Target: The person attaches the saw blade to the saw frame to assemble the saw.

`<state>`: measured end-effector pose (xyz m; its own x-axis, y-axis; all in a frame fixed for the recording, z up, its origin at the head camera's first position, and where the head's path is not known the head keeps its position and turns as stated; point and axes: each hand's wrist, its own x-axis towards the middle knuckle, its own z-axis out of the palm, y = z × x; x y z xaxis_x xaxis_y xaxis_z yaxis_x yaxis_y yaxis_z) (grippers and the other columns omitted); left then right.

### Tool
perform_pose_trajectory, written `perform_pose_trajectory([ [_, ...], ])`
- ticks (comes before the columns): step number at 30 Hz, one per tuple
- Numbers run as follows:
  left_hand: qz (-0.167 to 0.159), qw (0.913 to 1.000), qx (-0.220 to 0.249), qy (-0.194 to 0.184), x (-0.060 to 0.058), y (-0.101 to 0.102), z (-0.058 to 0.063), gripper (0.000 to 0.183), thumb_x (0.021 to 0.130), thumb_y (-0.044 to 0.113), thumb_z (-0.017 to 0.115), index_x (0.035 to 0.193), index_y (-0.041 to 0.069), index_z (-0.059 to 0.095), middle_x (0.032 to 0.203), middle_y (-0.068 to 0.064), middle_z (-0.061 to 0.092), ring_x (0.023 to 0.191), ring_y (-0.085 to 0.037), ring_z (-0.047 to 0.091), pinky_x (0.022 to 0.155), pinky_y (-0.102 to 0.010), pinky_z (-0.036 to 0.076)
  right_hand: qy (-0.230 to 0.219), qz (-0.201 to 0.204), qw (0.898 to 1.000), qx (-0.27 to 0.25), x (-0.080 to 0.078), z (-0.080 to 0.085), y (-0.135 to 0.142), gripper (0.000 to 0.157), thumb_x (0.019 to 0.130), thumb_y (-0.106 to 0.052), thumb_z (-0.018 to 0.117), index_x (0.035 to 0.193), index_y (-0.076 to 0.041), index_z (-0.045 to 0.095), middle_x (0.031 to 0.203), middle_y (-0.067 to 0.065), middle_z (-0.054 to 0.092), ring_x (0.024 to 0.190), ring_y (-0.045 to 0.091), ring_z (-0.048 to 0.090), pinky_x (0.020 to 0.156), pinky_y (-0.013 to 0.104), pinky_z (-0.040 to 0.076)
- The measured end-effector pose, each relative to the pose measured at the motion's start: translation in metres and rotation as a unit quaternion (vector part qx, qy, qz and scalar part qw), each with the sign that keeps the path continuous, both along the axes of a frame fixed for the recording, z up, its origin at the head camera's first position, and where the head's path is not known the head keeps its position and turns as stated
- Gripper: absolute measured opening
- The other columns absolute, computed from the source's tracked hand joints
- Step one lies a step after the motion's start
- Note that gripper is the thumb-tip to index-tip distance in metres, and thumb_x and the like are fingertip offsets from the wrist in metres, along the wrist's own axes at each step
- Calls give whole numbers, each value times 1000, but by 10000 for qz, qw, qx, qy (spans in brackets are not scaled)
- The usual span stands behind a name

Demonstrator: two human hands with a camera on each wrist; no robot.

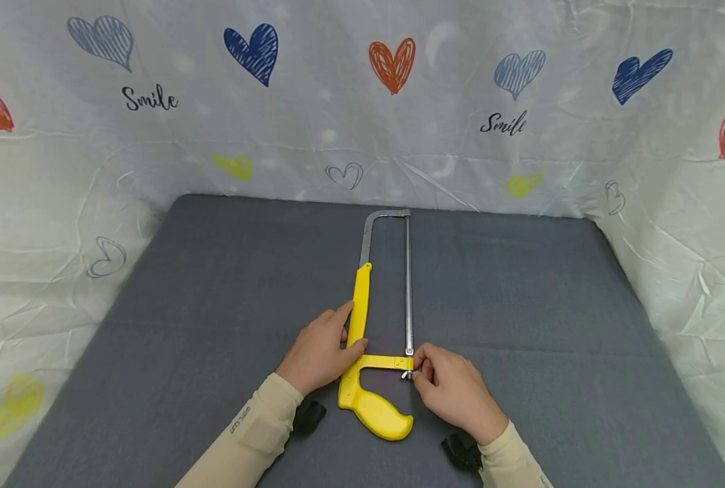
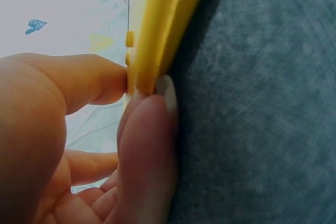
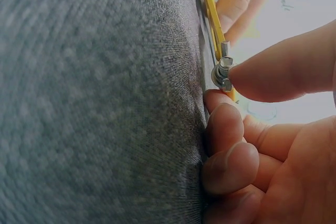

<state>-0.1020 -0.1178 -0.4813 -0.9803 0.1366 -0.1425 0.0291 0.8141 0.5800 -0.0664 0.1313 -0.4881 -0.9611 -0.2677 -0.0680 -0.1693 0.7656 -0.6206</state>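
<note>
The hacksaw (image 1: 360, 291) lies mid-frame on the grey worktop (image 1: 521, 305), probably light and stiff. Its thin blade (image 1: 408, 285) would likely flex, so the chunky yellow handle (image 1: 380, 415), lower centre, seems the surest hold. The left hand (image 1: 319, 349) pinches the yellow bar; the right hand (image 1: 454, 383) pinches the small wing nut (image 3: 224, 77).

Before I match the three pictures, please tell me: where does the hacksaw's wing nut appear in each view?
Head: wing nut low, slightly right of centre, beside the right hand.
Left wrist: not visible.
Right wrist: right of centre, slightly above mid-height.
Shared landmark: the hacksaw's yellow frame.
</note>
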Motion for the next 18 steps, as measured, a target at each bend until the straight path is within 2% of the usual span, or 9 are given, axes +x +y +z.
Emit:
perform_pose_trajectory([
  [18,8,10000,-48,66,0,1,0,81,98,38,80,165,8,45,96,-5,58,73,-16,54,64,-29,48,-2,-11,10000,9,0,-2,1,10,94,-14,75,96,-22,68,69,-12,52,53,6,43,53,25,33],
])
